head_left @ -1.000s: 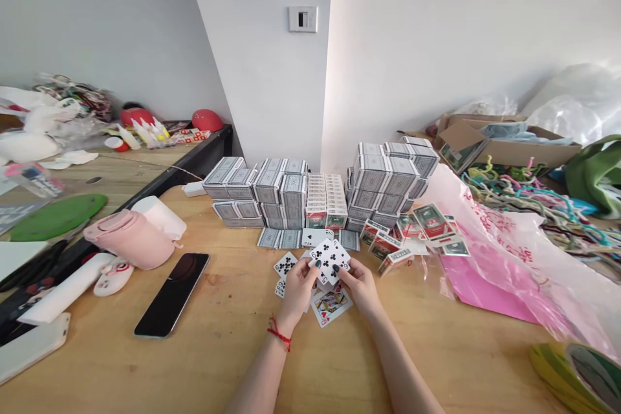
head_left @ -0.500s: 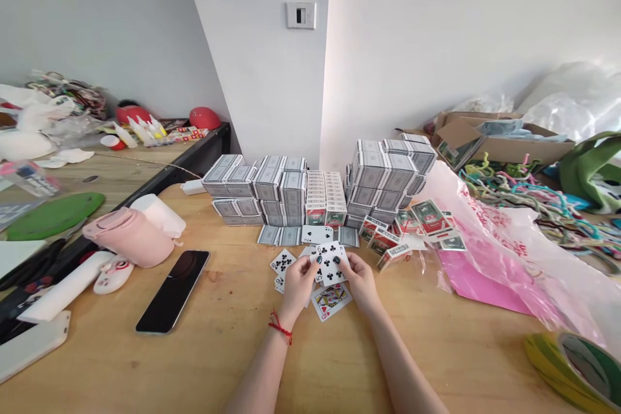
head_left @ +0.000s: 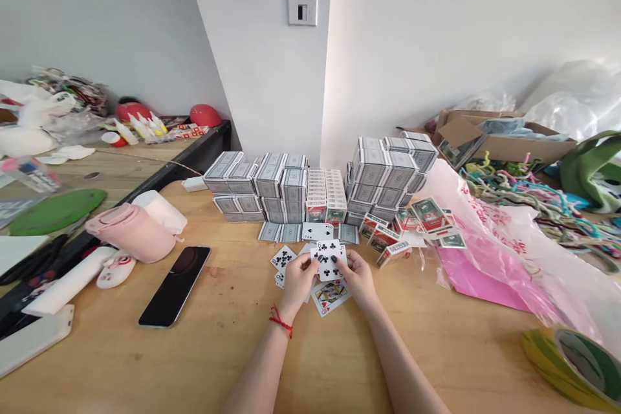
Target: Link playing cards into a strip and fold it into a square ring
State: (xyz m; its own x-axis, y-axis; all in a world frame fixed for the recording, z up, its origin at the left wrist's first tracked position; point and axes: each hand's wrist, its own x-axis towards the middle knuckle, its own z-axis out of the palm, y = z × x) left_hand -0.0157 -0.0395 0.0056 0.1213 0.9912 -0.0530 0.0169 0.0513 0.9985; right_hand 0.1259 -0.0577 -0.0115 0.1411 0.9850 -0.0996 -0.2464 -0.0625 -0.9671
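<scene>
Between my hands are playing cards (head_left: 329, 261), faces up with clubs showing. My left hand (head_left: 299, 279) is closed on their left edge, thumb on top. On the right edge, my right hand (head_left: 358, 276) pinches them the same way. Under and around my hands lie loose face-up cards, among them a queen (head_left: 330, 298) and a ten of clubs (head_left: 283, 259). Just beyond, a two of spades (head_left: 317, 231) lies sideways in a row of face-down cards (head_left: 291, 233). How many cards I hold cannot be made out.
Behind the cards stand stacks of grey-patterned decks (head_left: 385, 168) and a block of card boxes (head_left: 326, 191). Opened boxes (head_left: 383, 236) lie to the right, by pink plastic (head_left: 485, 278). A phone (head_left: 175, 286) and a pink case (head_left: 130, 233) are left; yellow tape (head_left: 548, 356) sits front right.
The cards in my hands have shifted slightly against each other, and a card edge now shows higher at the upper left. Both hands stay in nearly the same place.
</scene>
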